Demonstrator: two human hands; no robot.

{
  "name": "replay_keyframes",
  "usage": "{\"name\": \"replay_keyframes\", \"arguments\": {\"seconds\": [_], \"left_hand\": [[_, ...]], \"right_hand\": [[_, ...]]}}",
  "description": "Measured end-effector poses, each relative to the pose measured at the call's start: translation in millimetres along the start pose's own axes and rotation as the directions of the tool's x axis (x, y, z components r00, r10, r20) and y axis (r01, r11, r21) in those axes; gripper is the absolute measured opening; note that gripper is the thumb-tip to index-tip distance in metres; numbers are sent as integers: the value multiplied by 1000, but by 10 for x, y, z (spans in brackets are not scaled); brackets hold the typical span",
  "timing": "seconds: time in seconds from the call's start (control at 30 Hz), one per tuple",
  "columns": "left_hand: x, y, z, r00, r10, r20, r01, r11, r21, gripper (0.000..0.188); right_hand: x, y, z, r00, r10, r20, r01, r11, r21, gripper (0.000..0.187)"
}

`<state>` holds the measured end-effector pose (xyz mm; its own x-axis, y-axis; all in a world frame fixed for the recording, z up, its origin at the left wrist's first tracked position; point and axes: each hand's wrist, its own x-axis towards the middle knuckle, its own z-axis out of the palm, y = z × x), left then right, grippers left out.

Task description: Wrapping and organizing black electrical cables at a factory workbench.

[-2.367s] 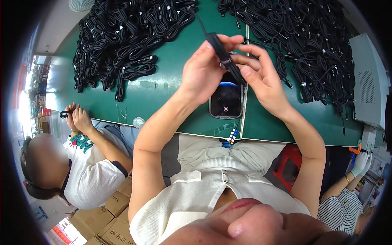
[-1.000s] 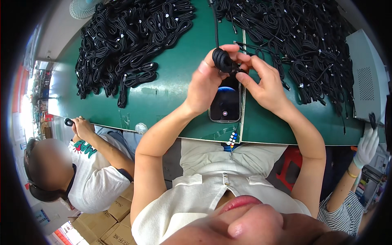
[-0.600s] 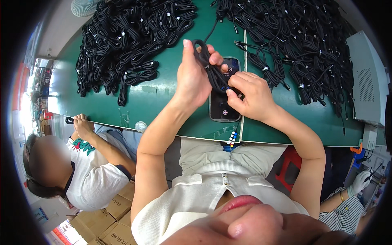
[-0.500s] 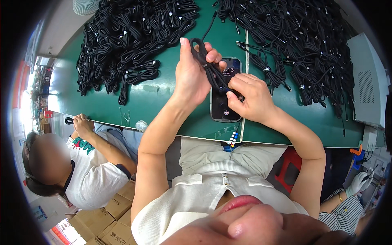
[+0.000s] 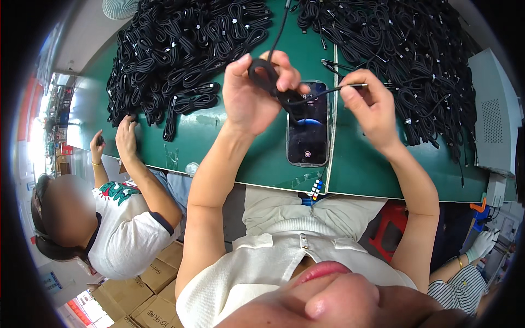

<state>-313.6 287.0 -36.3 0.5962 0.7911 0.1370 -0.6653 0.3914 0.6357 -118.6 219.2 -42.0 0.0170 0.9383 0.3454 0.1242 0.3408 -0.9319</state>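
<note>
A coiled black cable (image 5: 269, 83) is gripped in my left hand (image 5: 252, 104), with one loop standing up between thumb and fingers. From the coil a single strand stretches to the right. My right hand (image 5: 377, 109) pinches that strand near its end, where a slim metal plug (image 5: 359, 85) shows between thumb and fingertips. Another length of the cable rises from my left hand toward the far edge. Below the coil lies a phone (image 5: 307, 139) with its screen lit, flat on the green table (image 5: 229, 158).
Bundled black cables are heaped at the back left (image 5: 169, 60) and back right (image 5: 426, 71). A grey metal box (image 5: 495, 109) stands at the right edge. On the left a co-worker (image 5: 131, 224) reaches to the left heap. Cardboard boxes (image 5: 123, 300) are stacked behind.
My right hand has moved right and up, away from the coil, drawing out a cable end. My left hand keeps its grip. The co-worker's hands have separated, one reaching to the heap.
</note>
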Motion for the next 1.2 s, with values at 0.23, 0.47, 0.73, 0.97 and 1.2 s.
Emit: {"name": "replay_keyframes", "arguments": {"seconds": [0.23, 0.47, 0.73, 0.97, 1.2], "left_hand": [[-67, -209, 43, 920, -333, 205, 319, 942, 103, 41], [-119, -353, 196, 915, -403, -21, 361, 795, 487, 30], [-245, -609, 278, 979, -203, -12, 168, 775, 609, 28], [-297, -650, 184, 997, -71, 25, 32, 700, 713, 20], [-314, -572, 227, 990, -140, -16, 123, 801, 586, 25]], "right_hand": [[-14, -19, -89, 987, 94, 131, -116, 978, 174, 16], [-47, -104, -56, 979, 88, 185, -152, 918, 367, 37], [-162, -115, 94, 994, 83, 73, -97, 973, 210, 33], [-117, -59, 114, 991, 49, 124, -78, 967, 242, 28], [-184, 14, 167, 967, 172, 188, -233, 895, 381, 29]]}}
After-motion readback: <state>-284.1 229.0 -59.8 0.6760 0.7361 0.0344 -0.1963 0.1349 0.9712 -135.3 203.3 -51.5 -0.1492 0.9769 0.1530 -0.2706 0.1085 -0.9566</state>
